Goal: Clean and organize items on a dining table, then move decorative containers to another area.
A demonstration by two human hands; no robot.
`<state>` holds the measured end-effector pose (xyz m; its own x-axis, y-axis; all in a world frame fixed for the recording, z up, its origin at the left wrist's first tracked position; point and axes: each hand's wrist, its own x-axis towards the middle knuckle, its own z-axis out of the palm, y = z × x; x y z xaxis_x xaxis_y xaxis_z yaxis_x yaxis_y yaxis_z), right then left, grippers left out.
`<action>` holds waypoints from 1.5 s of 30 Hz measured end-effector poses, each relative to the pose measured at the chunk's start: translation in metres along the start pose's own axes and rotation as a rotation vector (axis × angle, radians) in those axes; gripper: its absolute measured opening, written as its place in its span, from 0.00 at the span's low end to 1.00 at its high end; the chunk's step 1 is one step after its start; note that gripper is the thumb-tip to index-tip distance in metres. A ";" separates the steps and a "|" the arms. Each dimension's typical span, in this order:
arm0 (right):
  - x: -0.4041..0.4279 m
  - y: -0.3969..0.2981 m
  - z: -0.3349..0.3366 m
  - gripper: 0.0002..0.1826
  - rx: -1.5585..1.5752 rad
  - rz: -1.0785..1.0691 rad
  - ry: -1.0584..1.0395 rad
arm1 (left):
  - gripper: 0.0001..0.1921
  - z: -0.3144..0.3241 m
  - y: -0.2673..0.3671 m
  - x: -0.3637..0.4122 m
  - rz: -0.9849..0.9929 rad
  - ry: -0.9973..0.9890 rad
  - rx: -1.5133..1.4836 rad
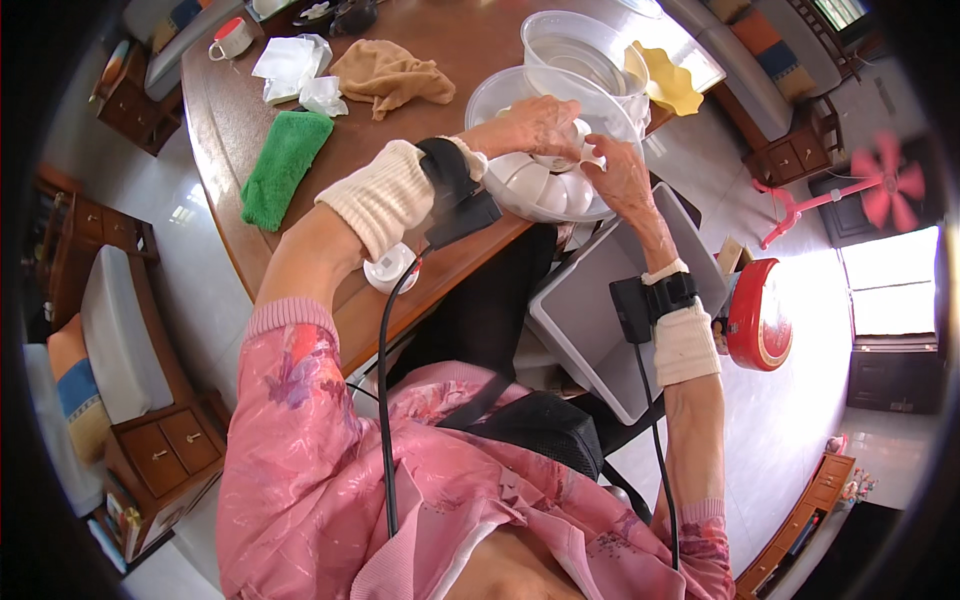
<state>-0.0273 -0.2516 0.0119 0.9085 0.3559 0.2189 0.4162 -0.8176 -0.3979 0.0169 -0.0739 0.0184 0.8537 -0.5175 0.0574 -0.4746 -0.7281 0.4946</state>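
A clear plastic basin [480,120] stands at the front edge of the table, with several small white cups [551,193] in it. Inside its rim, my left hand [536,126] curls over a white cup [580,129], its fingers partly hiding it. From the right, my right hand [624,176] reaches in with thumb and forefinger around a white piece [591,155]. Whether both hands touch one cup or two separate ones is hard to see. Behind it stands a second clear plastic tub [536,34].
On the wooden table [420,142] lie a green cloth [286,169], a brown cloth [390,75], a white tissue pack [289,67] and a white mug [232,39]. A yellow wavy-edged dish [667,79] is beside the tub. Below right are a grey bin [600,330] and a red round tin [759,315].
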 end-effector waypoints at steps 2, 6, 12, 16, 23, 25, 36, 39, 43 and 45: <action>-0.001 -0.001 0.001 0.20 -0.015 0.008 -0.002 | 0.34 0.004 -0.007 -0.003 0.036 0.015 -0.025; -0.001 -0.004 0.000 0.20 -0.025 0.022 -0.019 | 0.34 0.001 -0.016 -0.008 0.090 0.032 -0.093; -0.001 -0.005 0.003 0.20 -0.063 0.023 -0.011 | 0.27 -0.003 -0.020 -0.009 0.086 0.050 -0.146; -0.003 -0.006 0.002 0.20 -0.051 0.026 -0.004 | 0.26 -0.004 -0.020 -0.011 0.078 0.036 -0.140; -0.005 -0.008 0.004 0.18 -0.054 0.042 -0.024 | 0.28 0.003 -0.017 -0.020 0.101 0.101 -0.099; -0.004 -0.011 0.007 0.17 -0.028 0.021 -0.037 | 0.29 0.008 -0.024 -0.028 0.067 0.104 -0.113; 0.000 0.010 -0.003 0.17 0.010 0.002 0.046 | 0.16 -0.078 0.010 -0.161 0.064 0.111 -0.105; 0.004 0.020 -0.003 0.15 0.063 -0.038 0.132 | 0.23 -0.059 -0.001 -0.213 0.145 -0.101 0.093; 0.013 0.027 -0.012 0.14 0.689 0.175 0.153 | 0.32 -0.037 -0.008 -0.250 0.107 -0.244 0.189; 0.012 0.024 -0.022 0.13 0.903 0.352 0.166 | 0.34 -0.029 -0.011 -0.255 0.096 -0.281 0.240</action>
<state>-0.0070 -0.2775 0.0247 0.9981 0.0339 0.0521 0.0575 -0.1871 -0.9807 -0.1895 0.0795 0.0234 0.7269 -0.6673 -0.1625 -0.6148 -0.7376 0.2791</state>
